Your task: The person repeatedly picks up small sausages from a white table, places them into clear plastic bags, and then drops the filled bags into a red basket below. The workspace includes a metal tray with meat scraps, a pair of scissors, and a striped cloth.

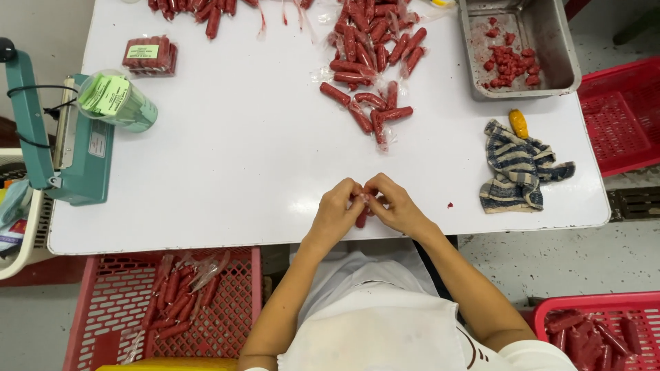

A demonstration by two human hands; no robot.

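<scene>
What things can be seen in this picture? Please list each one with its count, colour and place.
table: one, white, centre
wrapped sausages: many, red, table top middle
sealed pack: one, red, table upper left
metal tray: one, grey, upper right, holds red pieces
striped cloth: one, blue-white, table right
yellow object: one, above cloth
cup of labels: one, green, left
sealing machine: one, teal, left edge
crates: three, red, floor
left hand, right hand: fingers hold one red sausage
</scene>
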